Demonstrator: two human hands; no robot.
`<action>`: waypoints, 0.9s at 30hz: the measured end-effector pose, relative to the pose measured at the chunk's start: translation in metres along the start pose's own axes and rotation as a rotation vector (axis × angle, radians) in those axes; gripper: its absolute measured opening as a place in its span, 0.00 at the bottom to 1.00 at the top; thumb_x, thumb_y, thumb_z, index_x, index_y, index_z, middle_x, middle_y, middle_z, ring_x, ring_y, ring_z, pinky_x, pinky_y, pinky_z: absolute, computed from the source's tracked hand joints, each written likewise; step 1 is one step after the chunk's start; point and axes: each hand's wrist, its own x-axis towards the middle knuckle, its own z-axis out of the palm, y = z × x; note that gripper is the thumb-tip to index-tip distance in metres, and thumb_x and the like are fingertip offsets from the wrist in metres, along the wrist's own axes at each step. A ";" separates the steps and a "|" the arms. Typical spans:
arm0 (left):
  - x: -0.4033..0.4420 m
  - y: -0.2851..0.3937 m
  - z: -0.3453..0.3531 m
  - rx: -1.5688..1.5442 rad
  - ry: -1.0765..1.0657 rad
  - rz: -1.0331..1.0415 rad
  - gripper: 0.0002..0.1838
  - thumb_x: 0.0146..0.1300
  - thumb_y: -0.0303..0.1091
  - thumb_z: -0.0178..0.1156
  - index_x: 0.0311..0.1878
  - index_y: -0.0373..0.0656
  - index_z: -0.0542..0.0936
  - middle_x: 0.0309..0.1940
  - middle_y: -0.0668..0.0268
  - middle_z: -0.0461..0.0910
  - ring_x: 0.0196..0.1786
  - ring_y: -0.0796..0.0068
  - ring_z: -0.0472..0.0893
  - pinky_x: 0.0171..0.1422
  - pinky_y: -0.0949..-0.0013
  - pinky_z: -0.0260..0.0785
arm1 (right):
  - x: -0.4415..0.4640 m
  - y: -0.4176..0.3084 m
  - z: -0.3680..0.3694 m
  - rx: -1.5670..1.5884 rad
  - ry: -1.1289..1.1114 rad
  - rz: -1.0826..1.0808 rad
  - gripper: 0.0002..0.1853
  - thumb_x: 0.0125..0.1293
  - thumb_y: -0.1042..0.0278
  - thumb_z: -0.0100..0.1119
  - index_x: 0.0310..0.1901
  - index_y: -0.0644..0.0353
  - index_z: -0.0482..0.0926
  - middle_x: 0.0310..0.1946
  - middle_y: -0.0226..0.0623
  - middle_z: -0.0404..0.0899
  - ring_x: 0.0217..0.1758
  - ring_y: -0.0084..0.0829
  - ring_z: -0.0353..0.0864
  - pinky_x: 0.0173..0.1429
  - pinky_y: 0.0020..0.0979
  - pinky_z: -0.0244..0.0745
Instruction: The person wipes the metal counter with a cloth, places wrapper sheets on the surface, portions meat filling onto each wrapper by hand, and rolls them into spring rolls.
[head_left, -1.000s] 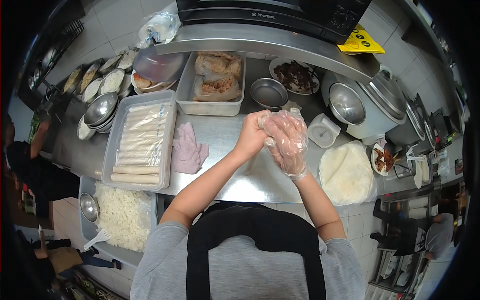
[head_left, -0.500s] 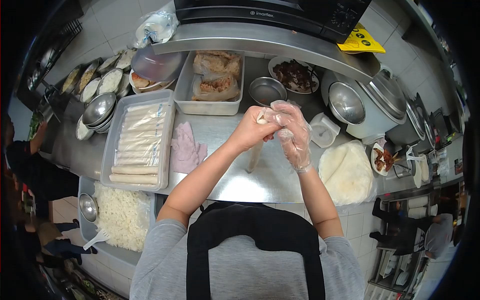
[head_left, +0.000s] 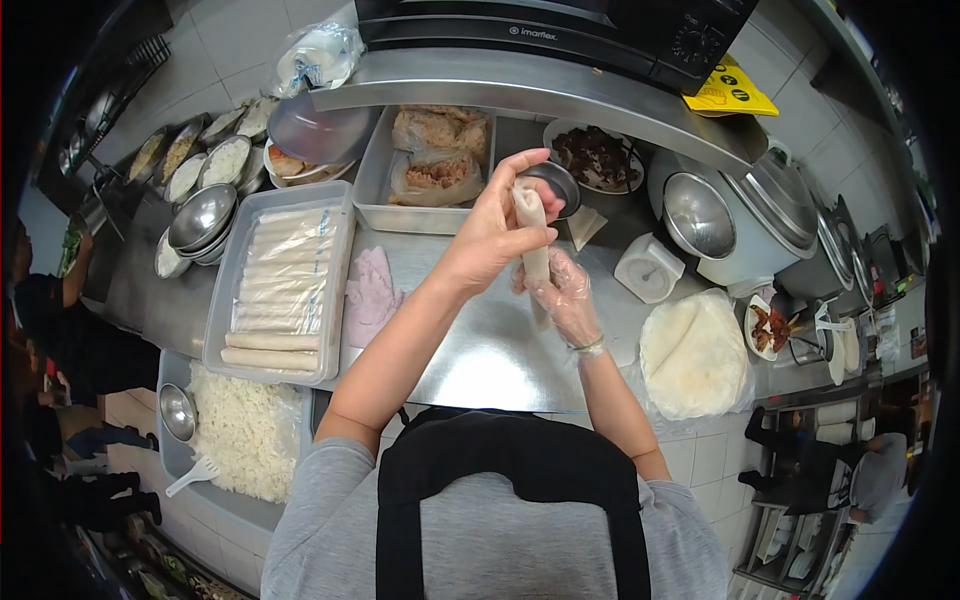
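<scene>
An uncooked spring roll (head_left: pixel 535 262) is held nearly upright above the steel worktop. My bare left hand (head_left: pixel 485 240) holds its upper part, thumb across it and fingers curled behind. Lower down, my right hand (head_left: pixel 568 303), in a clear plastic glove, has its fingers closed round the roll. Beyond my hands are a small metal bowl (head_left: pixel 560 190) and a pale triangular piece (head_left: pixel 586 227) that looks like wrapper. To the left, a plastic tub (head_left: pixel 344 260) contains several finished rolls (head_left: pixel 275 300) under plastic film. A stack of round wrappers (head_left: pixel 695 350) lies to the right.
A pink cloth (head_left: pixel 372 300) lies beside the tub. Behind are a container of bagged filling (head_left: pixel 425 217), a plate of dark food (head_left: pixel 597 160) and a white scale (head_left: pixel 648 268). A steel shelf (head_left: pixel 420 80) overhangs the back. People stand at far left and right.
My right hand has come down from the roll's top to its lower part. My left hand has turned and its fingers have loosened, showing the roll's upper end.
</scene>
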 end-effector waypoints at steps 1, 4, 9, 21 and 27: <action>0.002 0.000 -0.003 -0.004 -0.047 -0.003 0.41 0.55 0.30 0.67 0.71 0.42 0.58 0.47 0.65 0.74 0.58 0.68 0.76 0.68 0.63 0.68 | -0.001 -0.004 -0.004 0.052 -0.058 -0.012 0.17 0.65 0.62 0.58 0.49 0.67 0.75 0.33 0.32 0.78 0.36 0.23 0.76 0.44 0.27 0.72; 0.010 -0.009 -0.008 -0.236 -0.294 -0.061 0.39 0.59 0.37 0.66 0.71 0.41 0.59 0.48 0.62 0.75 0.59 0.65 0.76 0.67 0.62 0.70 | -0.005 -0.007 -0.015 0.530 -0.401 0.263 0.15 0.67 0.63 0.56 0.47 0.67 0.76 0.35 0.34 0.79 0.38 0.24 0.78 0.46 0.28 0.73; -0.002 -0.025 -0.005 -0.354 -0.191 -0.197 0.18 0.63 0.41 0.66 0.25 0.45 0.70 0.17 0.75 0.71 0.20 0.86 0.68 0.28 0.77 0.66 | -0.008 -0.023 -0.007 0.008 0.051 -0.008 0.18 0.67 0.60 0.56 0.51 0.65 0.77 0.43 0.38 0.79 0.47 0.31 0.79 0.55 0.34 0.74; -0.009 -0.036 0.009 0.456 0.072 0.104 0.06 0.51 0.27 0.66 0.30 0.36 0.80 0.22 0.62 0.81 0.28 0.81 0.78 0.33 0.70 0.69 | 0.001 -0.077 0.003 -1.092 0.167 -0.804 0.15 0.62 0.56 0.60 0.47 0.54 0.83 0.50 0.39 0.76 0.54 0.43 0.75 0.59 0.44 0.68; -0.013 -0.030 0.010 0.358 -0.017 0.006 0.04 0.55 0.23 0.63 0.34 0.38 0.82 0.29 0.74 0.81 0.35 0.88 0.77 0.39 0.78 0.70 | 0.014 -0.075 0.005 -1.135 0.132 -0.817 0.12 0.65 0.57 0.58 0.39 0.57 0.82 0.46 0.39 0.75 0.51 0.42 0.76 0.58 0.44 0.68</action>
